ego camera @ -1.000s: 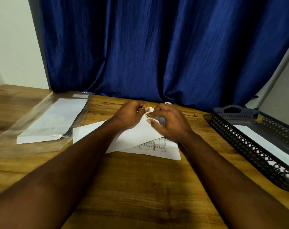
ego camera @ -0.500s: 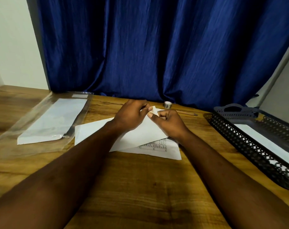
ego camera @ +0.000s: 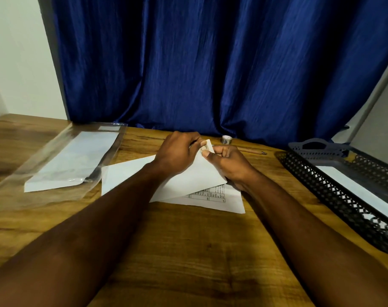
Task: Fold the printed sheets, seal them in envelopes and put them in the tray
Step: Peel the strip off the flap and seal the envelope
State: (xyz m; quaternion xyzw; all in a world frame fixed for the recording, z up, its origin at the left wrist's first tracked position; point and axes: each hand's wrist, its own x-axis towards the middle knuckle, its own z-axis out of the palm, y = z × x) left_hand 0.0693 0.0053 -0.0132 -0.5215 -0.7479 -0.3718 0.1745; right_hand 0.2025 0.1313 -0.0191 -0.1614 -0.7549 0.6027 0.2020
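Head view: left hand (ego camera: 177,151), right hand (ego camera: 229,165), each with pinch grip on printed sheet (ego camera: 195,180) corner; table text illegible.

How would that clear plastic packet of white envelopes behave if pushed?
The clear plastic packet of white envelopes would probably slide easily: its glossy film lies flat on the wooden table. Its loose, wrinkled edges look floppy; the stack inside likely gives some stiffness.
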